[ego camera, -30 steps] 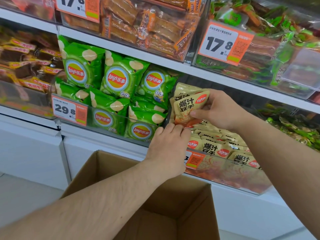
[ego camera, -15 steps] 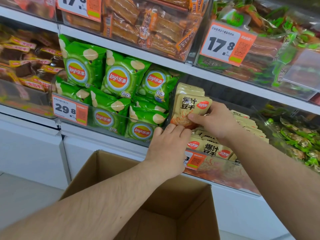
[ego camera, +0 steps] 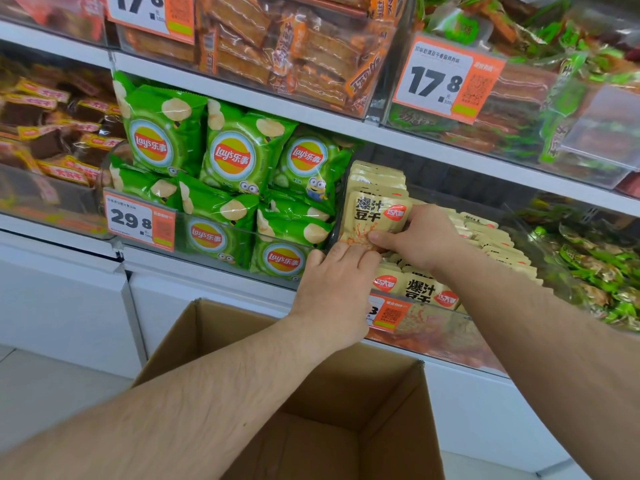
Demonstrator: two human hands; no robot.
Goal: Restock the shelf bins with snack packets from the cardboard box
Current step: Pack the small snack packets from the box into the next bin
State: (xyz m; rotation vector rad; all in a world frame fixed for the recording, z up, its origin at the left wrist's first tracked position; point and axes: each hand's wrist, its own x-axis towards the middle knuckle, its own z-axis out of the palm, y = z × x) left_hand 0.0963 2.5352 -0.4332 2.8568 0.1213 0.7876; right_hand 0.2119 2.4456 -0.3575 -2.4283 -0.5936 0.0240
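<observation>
Beige packet (ego camera: 375, 216), upright, at frame centre, front of a stack of like packets (ego camera: 375, 174) against the left wall of a clear bin (ego camera: 450, 327). Pinched at its lower right edge by the right hand (ego camera: 420, 237), thumb on the front face, fingers curled behind. Touched along its bottom edge by the left hand (ego camera: 337, 289), fingers together and bent over the bin's front lip; tips hidden, so cannot tell if gripping. More beige packets (ego camera: 495, 244) lying in rows to the right inside the same bin, a few flat ones (ego camera: 415, 289) just below the hands. Orange price tag (ego camera: 388, 315) on the bin front, partly covered by the left wrist.

Left of centre: green chip bags (ego camera: 225, 161) piled in the neighbouring bin, tag reading 29.8 (ego camera: 138, 225) on its front. Far left: brown bars (ego camera: 45, 133) with yellow bands. Right edge: green-wrapped snacks (ego camera: 602, 271). Upper shelf: orange-brown packets (ego camera: 294, 46) and, upper right, a 17.8 tag (ego camera: 446, 81).

Bottom centre: open cardboard box (ego camera: 391, 393) under both forearms, flaps up, inside in shadow. White cabinet (ego camera: 69, 306) below the shelves.
</observation>
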